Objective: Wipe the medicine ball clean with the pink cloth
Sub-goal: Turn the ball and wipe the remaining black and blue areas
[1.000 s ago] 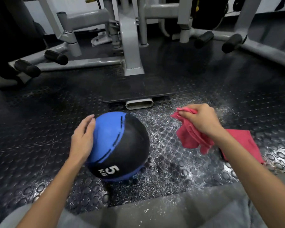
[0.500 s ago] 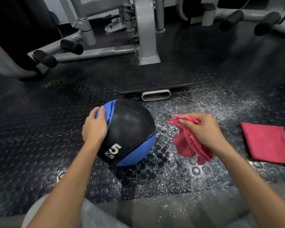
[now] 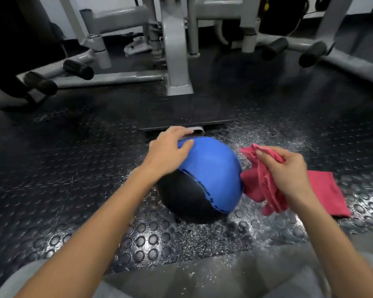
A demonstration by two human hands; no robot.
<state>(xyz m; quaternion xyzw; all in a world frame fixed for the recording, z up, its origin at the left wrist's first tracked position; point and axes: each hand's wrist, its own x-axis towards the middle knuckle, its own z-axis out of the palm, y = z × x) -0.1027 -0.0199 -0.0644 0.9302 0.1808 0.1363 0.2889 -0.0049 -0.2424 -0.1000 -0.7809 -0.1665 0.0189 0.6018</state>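
A blue and black medicine ball (image 3: 205,179) sits on the studded black floor in front of me, its blue half turned up. My left hand (image 3: 168,151) lies over the ball's upper left, fingers spread across the top and thumb on the blue panel. My right hand (image 3: 286,171) grips a bunched pink cloth (image 3: 258,181) just to the right of the ball, and the cloth's edge touches the ball's right side.
A second pink cloth (image 3: 327,194) lies folded flat on the floor at the right, partly behind my right wrist. A grey gym machine frame (image 3: 177,61) with black rubber feet stands behind the ball. Its dark base plate (image 3: 185,117) reaches almost to the ball. The floor (image 3: 73,168) glistens.
My left hand has rolled the ball so the blue half faces up and the "5 kg" mark is hidden. My right hand brought the bunched cloth up against the ball's right side.
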